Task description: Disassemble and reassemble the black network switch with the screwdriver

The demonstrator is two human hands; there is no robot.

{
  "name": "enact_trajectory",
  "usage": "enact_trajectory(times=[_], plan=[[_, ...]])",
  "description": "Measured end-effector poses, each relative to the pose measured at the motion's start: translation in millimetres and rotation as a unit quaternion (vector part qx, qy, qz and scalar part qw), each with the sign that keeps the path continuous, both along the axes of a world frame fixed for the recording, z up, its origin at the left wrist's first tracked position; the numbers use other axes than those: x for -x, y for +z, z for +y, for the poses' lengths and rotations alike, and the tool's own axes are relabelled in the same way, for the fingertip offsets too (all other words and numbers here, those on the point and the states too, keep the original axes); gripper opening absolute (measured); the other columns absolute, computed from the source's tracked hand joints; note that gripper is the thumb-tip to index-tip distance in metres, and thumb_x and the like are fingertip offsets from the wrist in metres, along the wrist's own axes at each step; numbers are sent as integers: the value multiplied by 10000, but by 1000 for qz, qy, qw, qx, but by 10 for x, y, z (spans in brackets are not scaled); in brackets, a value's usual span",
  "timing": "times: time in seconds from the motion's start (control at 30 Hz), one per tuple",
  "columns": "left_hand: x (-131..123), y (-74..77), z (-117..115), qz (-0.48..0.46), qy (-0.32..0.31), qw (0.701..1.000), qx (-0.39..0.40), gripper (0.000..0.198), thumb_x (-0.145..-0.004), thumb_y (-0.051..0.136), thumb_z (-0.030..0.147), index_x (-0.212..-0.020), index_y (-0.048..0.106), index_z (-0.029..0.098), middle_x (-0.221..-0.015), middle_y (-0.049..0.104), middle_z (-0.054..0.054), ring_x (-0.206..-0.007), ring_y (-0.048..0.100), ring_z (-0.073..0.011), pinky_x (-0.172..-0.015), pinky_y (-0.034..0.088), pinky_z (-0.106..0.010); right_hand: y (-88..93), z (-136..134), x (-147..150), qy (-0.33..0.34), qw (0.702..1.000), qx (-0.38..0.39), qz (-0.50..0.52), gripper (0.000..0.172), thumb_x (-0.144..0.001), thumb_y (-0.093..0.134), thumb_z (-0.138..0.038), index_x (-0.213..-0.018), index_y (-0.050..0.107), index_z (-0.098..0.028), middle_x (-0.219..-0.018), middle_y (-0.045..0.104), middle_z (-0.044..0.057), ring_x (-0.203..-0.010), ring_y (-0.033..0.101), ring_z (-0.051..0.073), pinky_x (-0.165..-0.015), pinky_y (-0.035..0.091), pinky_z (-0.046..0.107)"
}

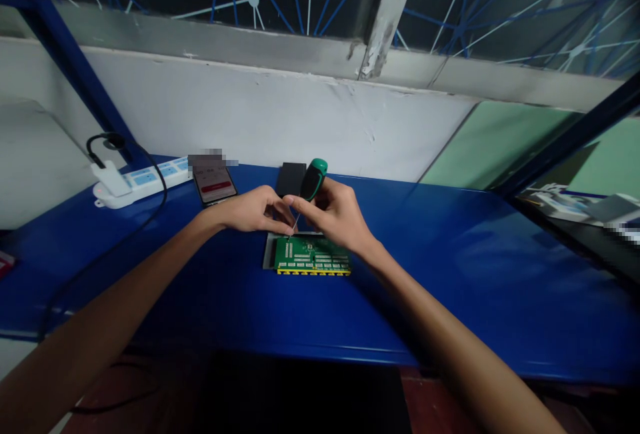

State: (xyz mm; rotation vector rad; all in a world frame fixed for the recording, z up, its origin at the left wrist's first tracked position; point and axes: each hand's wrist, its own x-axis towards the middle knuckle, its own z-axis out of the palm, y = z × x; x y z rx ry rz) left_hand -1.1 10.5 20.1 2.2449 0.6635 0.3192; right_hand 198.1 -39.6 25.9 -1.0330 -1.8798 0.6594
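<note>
A screwdriver (314,179) with a green and black handle leans over a green circuit board (310,257). My right hand (340,214) is closed round the lower part of its handle. The thin metal shaft slants down to the board's upper left corner. There my left hand (260,211) is closed, thumb and fingers pinched at the shaft just above the tip. Whether a screw is under the tip is too small to tell. The board has yellow connectors along its near edge and lies on a grey metal plate (269,257), which shows at the left.
Behind my hands lies a black box (291,177). A phone (215,184) rests at the back left beside a white power strip (150,181), whose plugged-in black cable (163,184) runs across the blue table (450,274). Blue frame posts (565,141) stand at both sides.
</note>
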Motion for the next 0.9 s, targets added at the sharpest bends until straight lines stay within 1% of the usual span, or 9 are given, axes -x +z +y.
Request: enact_trajectory(times=[0.13,0.23,0.33,0.4,0.47,0.67,0.77,0.83,0.9], plan=[[4,8,-5,2,-3,1000,-3,164,-822,689,288,-909,757,166,-863,759,-51,-791,686,-168,-717,477,-254,16,4,-15,18,1000,-2,-15,322,-817,672,-480,-757,526,-200,-567,526,-30,-529,457,117,-488,300,272],[9,13,-10,-1,4,1000,-4,170,-806,707,305,-891,765,170,-849,755,-50,-788,677,-173,-712,471,-257,14,12,-18,47,999,5,-13,319,-812,676,-485,-781,552,-193,-608,525,-30,-539,438,110,-482,291,267],[12,3,-3,-11,15,1000,-13,147,-769,738,319,-790,764,176,-754,731,-18,-715,641,-149,-648,445,-237,-13,11,6,74,997,27,8,327,-795,693,-492,-796,575,-187,-636,510,-32,-553,414,104,-488,295,260],[14,-12,8,-16,17,999,-25,175,-746,750,331,-691,741,166,-644,679,5,-628,586,-123,-577,402,-226,-39,4,35,83,995,41,25,329,-790,698,-494,-800,585,-185,-644,498,-33,-563,409,104,-491,297,256],[17,-29,18,-21,18,999,-32,213,-731,756,341,-639,714,153,-587,633,14,-584,540,-110,-543,373,-227,-60,-6,65,95,993,54,44,324,-795,693,-489,-793,582,-185,-649,488,-35,-568,414,103,-492,304,253],[24,-66,31,-20,50,999,5,246,-699,779,364,-739,720,128,-703,683,-19,-665,593,-148,-589,425,-241,-38,-27,89,111,989,74,55,331,-805,693,-456,-708,533,-182,-628,431,-46,-549,400,88,-477,294,244],[21,-60,32,-9,28,999,13,223,-737,756,353,-751,737,131,-715,705,-36,-685,625,-161,-610,451,-248,-2,-36,73,131,985,100,54,321,-826,662,-474,-750,561,-179,-620,455,-41,-526,436,92,-463,312,242],[18,-50,34,-6,7,1000,15,194,-764,739,330,-808,760,143,-774,735,-51,-739,659,-176,-665,475,-259,11,-44,63,142,982,111,54,316,-847,632,-488,-809,585,-178,-632,488,-35,-509,445,92,-453,323,242],[15,-42,37,-7,0,1000,10,187,-769,738,318,-855,772,155,-819,753,-58,-779,677,-185,-708,485,-268,6,-50,59,144,982,108,47,308,-876,596,-488,-856,599,-180,-644,500,-33,-514,447,94,-462,340,244]])
